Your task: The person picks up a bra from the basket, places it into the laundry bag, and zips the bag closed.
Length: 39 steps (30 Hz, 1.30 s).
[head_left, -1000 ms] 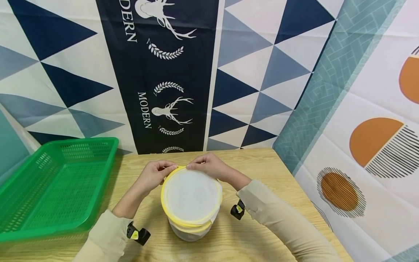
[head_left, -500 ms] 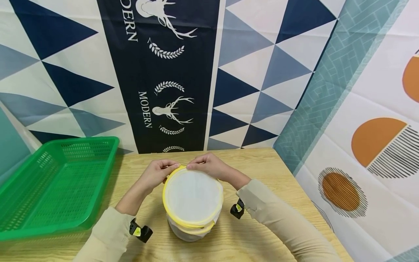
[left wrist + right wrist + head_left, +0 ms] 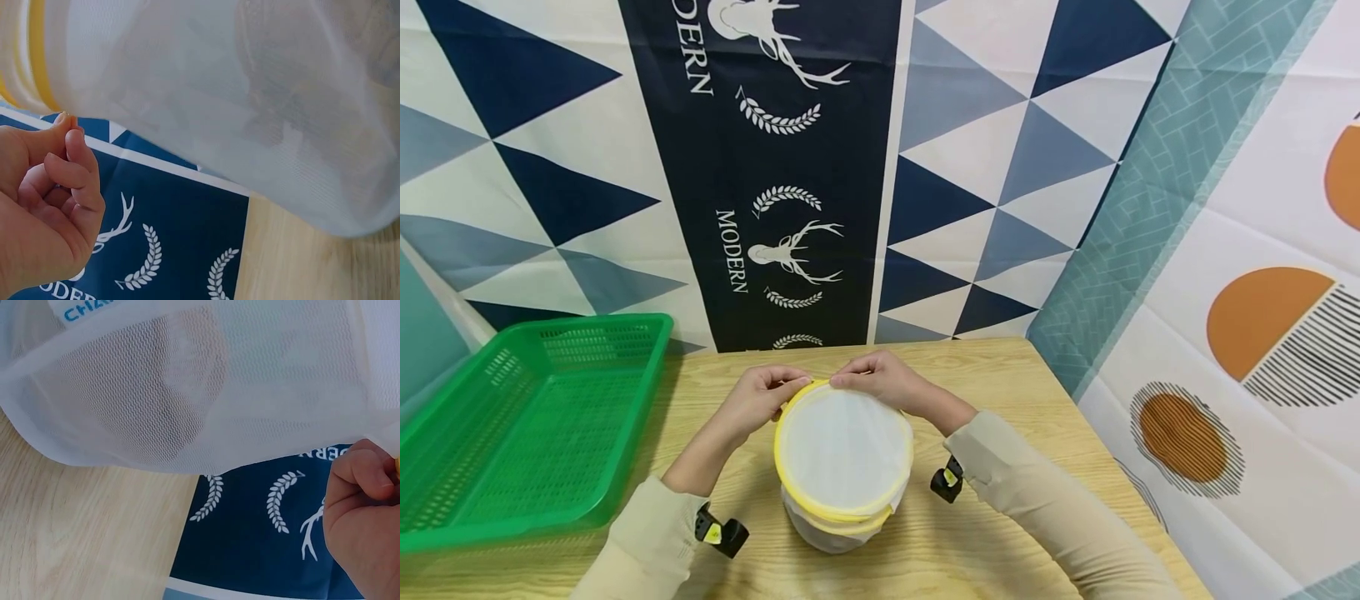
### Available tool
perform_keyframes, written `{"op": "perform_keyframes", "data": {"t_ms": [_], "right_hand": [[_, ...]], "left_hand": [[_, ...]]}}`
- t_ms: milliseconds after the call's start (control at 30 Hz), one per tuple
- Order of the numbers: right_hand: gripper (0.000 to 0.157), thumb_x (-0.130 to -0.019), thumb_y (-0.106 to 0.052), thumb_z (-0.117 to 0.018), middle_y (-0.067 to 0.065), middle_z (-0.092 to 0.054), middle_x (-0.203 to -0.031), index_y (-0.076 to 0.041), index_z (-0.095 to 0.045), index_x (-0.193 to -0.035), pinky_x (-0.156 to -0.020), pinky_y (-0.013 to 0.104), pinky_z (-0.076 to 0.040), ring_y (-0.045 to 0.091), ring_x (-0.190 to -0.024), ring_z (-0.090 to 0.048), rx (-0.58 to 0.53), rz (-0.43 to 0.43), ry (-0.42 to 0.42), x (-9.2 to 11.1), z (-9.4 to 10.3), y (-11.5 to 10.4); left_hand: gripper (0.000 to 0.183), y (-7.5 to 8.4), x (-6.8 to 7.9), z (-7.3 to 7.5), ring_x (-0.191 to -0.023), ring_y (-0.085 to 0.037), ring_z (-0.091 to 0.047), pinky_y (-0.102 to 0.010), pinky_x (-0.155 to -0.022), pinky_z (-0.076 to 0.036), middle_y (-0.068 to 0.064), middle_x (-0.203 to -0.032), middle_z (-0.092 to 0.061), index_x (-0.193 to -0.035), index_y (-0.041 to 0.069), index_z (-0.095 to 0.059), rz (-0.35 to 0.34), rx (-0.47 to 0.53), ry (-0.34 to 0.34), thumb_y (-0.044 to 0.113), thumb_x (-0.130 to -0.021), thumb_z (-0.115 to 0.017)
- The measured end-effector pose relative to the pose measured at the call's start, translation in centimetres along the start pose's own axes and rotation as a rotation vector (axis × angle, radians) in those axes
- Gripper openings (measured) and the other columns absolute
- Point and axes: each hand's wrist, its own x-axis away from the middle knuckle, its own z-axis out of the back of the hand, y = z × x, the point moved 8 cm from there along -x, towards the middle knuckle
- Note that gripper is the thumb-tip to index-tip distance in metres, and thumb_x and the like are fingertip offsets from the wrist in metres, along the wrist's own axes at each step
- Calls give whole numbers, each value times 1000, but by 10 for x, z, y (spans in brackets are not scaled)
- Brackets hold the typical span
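Note:
A white mesh laundry bag [image 3: 846, 450] with a yellow-edged round top stands on the table in the head view. At the far side of its rim, my left hand [image 3: 767, 393] pinches the yellow edging [image 3: 39, 56] between thumb and forefinger. Close beside it, my right hand [image 3: 883, 381] pinches the same rim, fingers curled. The bag's mesh side fills much of both wrist views. Through it, in the right wrist view, a brownish shape [image 3: 144, 387] shows dimly; its kind is unclear. Blue lettering [image 3: 87, 309] appears at the top there, partly cut off.
A green plastic basket [image 3: 535, 433] with perforated sides stands left of the bag. The wooden table [image 3: 1000, 517] ends at the back against a patterned cloth backdrop [image 3: 790, 167]. Another printed cloth [image 3: 1225, 467] runs along the right side.
The bag's top and my left hand have shifted very slightly to the right. Both hands keep their pinch at the far rim.

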Motion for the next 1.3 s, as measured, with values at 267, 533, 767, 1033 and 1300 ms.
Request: {"op": "perform_keyframes", "data": {"t_ms": [267, 533, 767, 1033, 1300], "right_hand": [[24, -83, -23, -60, 7, -65, -95, -5, -67, -98, -60, 28, -53, 9, -67, -62, -13, -36, 2, 1, 2, 2], [28, -80, -32, -62, 5, -66, -91, -10, -68, -96, -60, 29, -53, 12, -67, -64, -39, -54, 0, 3, 3, 4], [31, -80, -36, -62, 4, -65, -83, -10, -67, -95, -57, 27, -52, 11, -61, -61, -42, -71, 16, 5, 4, 7], [28, -81, -40, -60, 1, -63, -84, -16, -66, -94, -57, 25, -50, 10, -63, -58, 44, -80, -27, 1, -2, 2], [27, -82, -36, -60, 1, -63, -89, -17, -65, -99, -57, 27, -52, 11, -63, -60, 52, -61, -71, -4, -13, -3]], "left_hand": [[30, 1, 3, 4, -58, -12, -44, -20, -48, -37, 2, -76, -58, -102, 4, -63, -17, -18, 7, 28, -87, -55], [32, 2, 6, 6, -63, -15, -47, -20, -47, -37, 0, -72, -55, -102, 3, -63, -23, -16, 21, 30, -86, -56], [33, 0, 3, 5, -62, -15, -47, -20, -47, -37, 2, -72, -57, -103, 5, -63, -6, -10, 31, 31, -86, -56], [31, -3, 4, 5, -56, -9, -47, -19, -48, -40, 1, -76, -60, -103, 6, -63, 27, 9, 49, 31, -85, -56], [33, 0, 1, 0, -55, -8, -47, -20, -47, -40, 2, -72, -58, -104, 2, -62, -12, 23, 15, 30, -86, -55]]}}
